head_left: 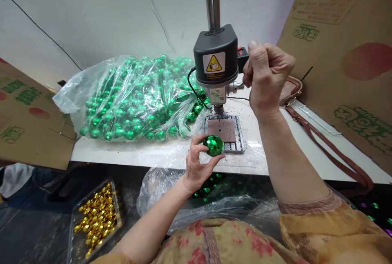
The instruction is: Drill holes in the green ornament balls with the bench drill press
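Observation:
Between the thumb and fingers of my left hand (197,164) is a shiny green bauble (214,145). The bauble is in front of the base plate (239,146) of a small bench drill press, overlapping its near edge in view; whether it touches the plate I cannot tell. My right hand (267,74) is a closed fist at the right side of the black drill press head (216,57), around its feed lever. The lever's grip is hidden inside the fist. A brownish square pad (225,127) with a dark hole lies on the base, under the drill chuck (218,109).
A clear plastic bag (128,100) full of green baubles lies left of the press. Cardboard boxes (30,112) (346,51) flank the table. A brown strap (324,143) lies at right. Below the table are a tray of gold baubles (98,219) and more plastic (159,190). Dark shavings surround the base.

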`<state>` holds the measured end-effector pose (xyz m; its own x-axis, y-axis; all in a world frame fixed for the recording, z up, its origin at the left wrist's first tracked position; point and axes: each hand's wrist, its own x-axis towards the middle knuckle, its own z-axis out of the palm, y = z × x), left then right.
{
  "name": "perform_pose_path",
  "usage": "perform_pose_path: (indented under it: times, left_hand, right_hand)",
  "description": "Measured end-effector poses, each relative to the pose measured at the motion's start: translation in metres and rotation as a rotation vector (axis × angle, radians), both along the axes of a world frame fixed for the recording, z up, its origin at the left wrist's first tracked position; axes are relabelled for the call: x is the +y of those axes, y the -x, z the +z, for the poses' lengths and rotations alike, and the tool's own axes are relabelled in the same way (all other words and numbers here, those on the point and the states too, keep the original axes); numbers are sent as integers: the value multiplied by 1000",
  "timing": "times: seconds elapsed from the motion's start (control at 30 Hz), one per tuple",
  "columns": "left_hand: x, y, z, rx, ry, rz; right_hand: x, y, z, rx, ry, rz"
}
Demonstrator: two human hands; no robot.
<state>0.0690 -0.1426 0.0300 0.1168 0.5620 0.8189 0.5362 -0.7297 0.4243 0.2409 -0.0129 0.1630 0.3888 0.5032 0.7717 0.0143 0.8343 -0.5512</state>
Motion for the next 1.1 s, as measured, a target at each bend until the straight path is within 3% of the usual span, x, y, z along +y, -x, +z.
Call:
perform_pose_path:
  times: [0.37, 0.63, 0.73, 0.87, 0.97, 1.1]
  left_hand:
    - [7, 1, -11, 109, -124, 56]
    - [15, 2, -23, 85, -39, 55]
    - [25, 3, -36, -30, 132, 44]
    - [49, 2, -47, -418, 560, 16]
    - [68, 2, -41, -711, 778, -57]
    - [83, 6, -20, -1017, 961, -237]
  right_hand:
    - [-4, 1, 1, -28, -2, -18]
    - [-2, 3, 0, 4, -59, -8]
    - [-3, 4, -1, 17, -57, -8]
    - [-4, 4, -1, -6, -34, -27]
    - [-3, 4, -1, 16, -73, -4]
    - [-5, 5, 1, 11, -74, 6]
